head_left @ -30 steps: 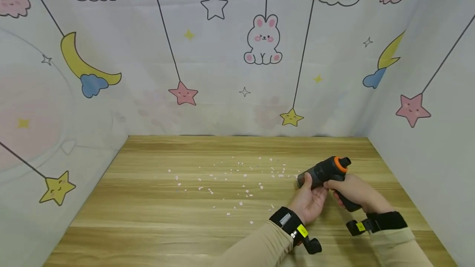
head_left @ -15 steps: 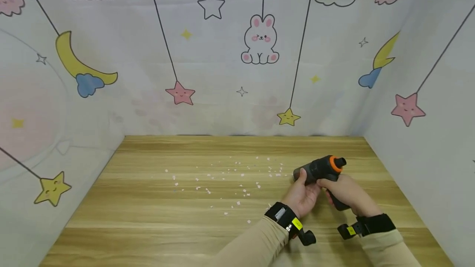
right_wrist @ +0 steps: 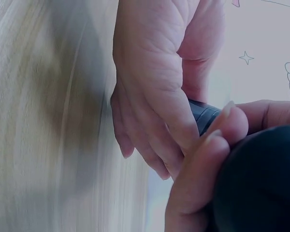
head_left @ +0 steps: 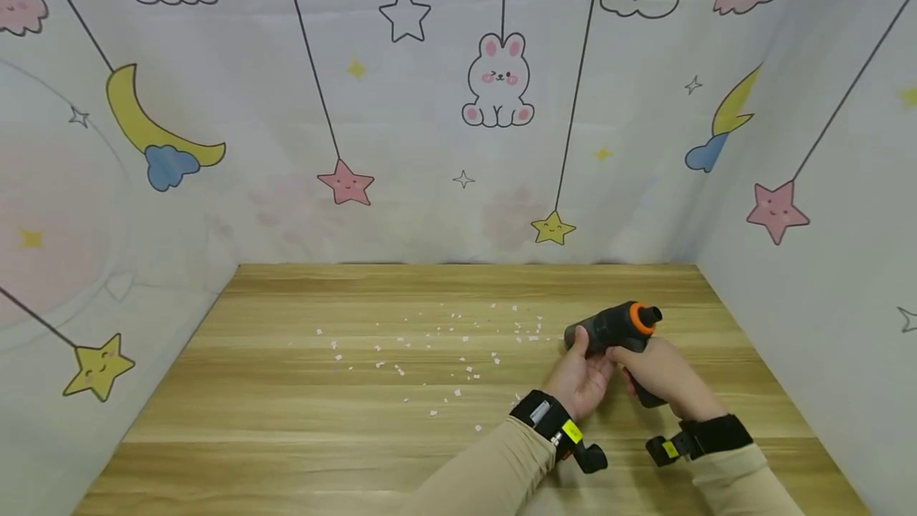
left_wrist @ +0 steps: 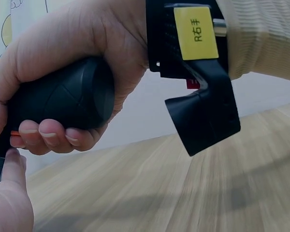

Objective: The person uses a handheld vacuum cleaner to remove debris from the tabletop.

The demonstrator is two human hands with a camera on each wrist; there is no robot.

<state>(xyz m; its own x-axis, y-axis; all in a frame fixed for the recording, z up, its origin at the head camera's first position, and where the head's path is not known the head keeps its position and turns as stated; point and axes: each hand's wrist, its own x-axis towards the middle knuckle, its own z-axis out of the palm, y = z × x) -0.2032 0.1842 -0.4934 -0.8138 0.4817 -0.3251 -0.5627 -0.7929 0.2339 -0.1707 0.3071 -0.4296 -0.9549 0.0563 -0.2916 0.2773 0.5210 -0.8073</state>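
Note:
A black pistol-grip tool with an orange ring and a short black nozzle is held over the right side of the table, nozzle pointing right. My right hand grips its handle; in the left wrist view the fingers curl round that black handle. My left hand holds the barrel's left end, thumb on top and palm turned up beneath it. In the right wrist view the left hand reaches down beside the barrel, its lower fingers stretched out, close to the right hand's fingertips.
Small white paper scraps lie scattered over the middle of the wooden table. A printed cloth wall rises behind the table, with more on both sides. Each wrist wears a black camera strap.
The head view has shifted slightly, moving the whole scene a little to the left in the frame. Both hands keep the same hold on the tool.

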